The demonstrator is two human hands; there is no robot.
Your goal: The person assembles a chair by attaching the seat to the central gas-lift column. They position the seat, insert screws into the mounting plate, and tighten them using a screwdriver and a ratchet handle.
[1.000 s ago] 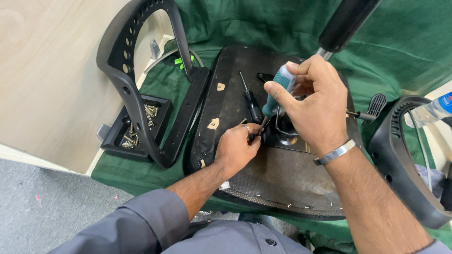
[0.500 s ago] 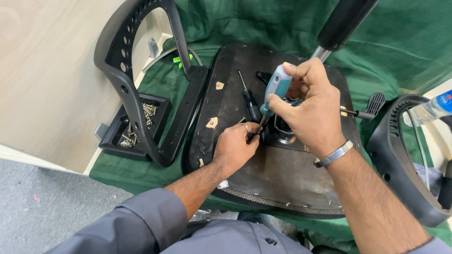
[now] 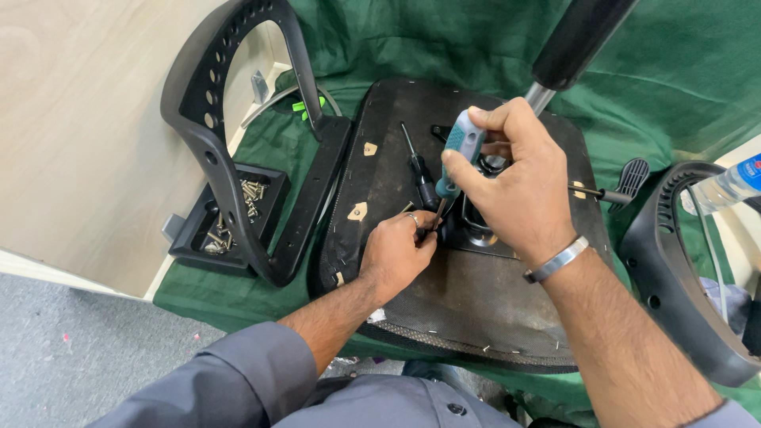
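An upturned chair seat [image 3: 444, 317] with a dark underside lies on green cloth. My right hand [image 3: 519, 186] grips a screwdriver [image 3: 458, 154] with a teal and white handle, its shaft angled down to the metal plate [image 3: 476, 230] at the seat's middle. My left hand [image 3: 396, 250] pinches the screwdriver's tip between its fingertips at the plate's left edge; any screw there is hidden. A second, black-handled screwdriver [image 3: 418, 165] lies loose on the seat just left of my right hand. A black gas cylinder [image 3: 575, 40] rises from the plate.
A black chair armrest frame [image 3: 226, 150] stands left, over a small black tray [image 3: 238, 214] holding several screws. Another black armrest [image 3: 686, 277] lies right, beside a plastic water bottle [image 3: 733, 184] and a black lever knob [image 3: 632, 176]. Wood panel lies left; grey floor below.
My right hand has lifted and tilted the teal-handled screwdriver a little more upright; my left hand stays pinched at its tip. The view has shifted slightly.
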